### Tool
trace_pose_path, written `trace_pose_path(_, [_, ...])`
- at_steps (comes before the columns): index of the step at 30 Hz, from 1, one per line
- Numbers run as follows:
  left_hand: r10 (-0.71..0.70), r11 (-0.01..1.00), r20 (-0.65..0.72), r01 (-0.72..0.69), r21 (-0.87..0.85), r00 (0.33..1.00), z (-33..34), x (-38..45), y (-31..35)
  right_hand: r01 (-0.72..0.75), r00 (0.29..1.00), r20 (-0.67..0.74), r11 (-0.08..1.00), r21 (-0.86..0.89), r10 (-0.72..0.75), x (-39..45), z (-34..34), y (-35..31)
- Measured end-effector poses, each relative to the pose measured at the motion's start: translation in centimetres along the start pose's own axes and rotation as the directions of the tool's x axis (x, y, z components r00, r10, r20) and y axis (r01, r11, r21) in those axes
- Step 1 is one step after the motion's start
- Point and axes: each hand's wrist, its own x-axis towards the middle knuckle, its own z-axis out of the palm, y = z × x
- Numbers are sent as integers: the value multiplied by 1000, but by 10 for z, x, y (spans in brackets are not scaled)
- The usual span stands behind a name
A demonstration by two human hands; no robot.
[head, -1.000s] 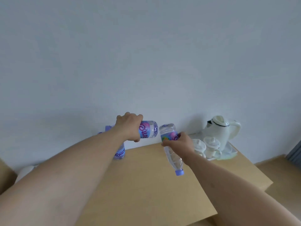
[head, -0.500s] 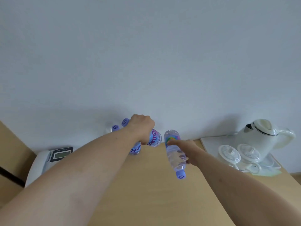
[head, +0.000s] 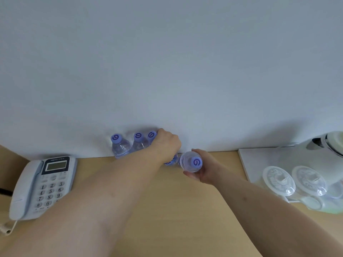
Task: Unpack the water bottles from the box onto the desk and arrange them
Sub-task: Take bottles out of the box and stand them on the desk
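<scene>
Three clear water bottles with purple caps stand in a row against the wall at the back of the wooden desk [head: 167, 210]: the left bottle [head: 119, 147], the middle bottle [head: 139, 141] and a third bottle [head: 151, 135]. My left hand [head: 166, 143] is wrapped around that third bottle, hiding most of its body; its label shows below the fist. Just to the right, my right hand [head: 201, 170] holds a fourth bottle [head: 191, 162] upright, cap toward the camera. The box is out of view.
A grey desk telephone [head: 40, 186] lies at the left edge. On the right, a white tray [head: 259, 156] carries a white kettle [head: 332, 143] and lidded cups [head: 278, 180]. Bare desk surface stretches in front of the bottles.
Both bottles have swung from lying sideways in the air to upright at the desk's back. My left hand lowered its bottle beside the standing ones; the view tilted down and left.
</scene>
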Motion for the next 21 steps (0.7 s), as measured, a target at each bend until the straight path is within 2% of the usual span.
trace_pose_path(7, [3, 999, -41, -1, 49, 999, 16, 7, 11, -169, 985, 24, 956, 241, 169, 9, 13, -20])
trace_pose_path(9, [-7, 997, -54, 11, 77, 999, 15, 6, 11, -183, 983, 5, 959, 217, 186, 11, 12, -21])
trace_pose_path(12, [-6, 996, -74, 12, 83, 997, 14, 3, 7, -180, 982, -43, 979, 91, 184, 14, 11, -21])
trace_pose_path(17, [-23, 992, -131, 38, 116, 991, 10, -8, -1, -119, 977, -188, 991, -65, 105, 15, 9, -15])
trace_pose_path(19, [-48, 997, -163, 57, 51, 985, 8, -11, -6, -15, 977, -212, 1000, -8, 14, 16, 11, -14])
trace_pose_path(21, [-80, 993, -187, 62, -97, 979, 9, -12, -10, 120, 965, -243, 991, 61, -102, 19, 11, -13])
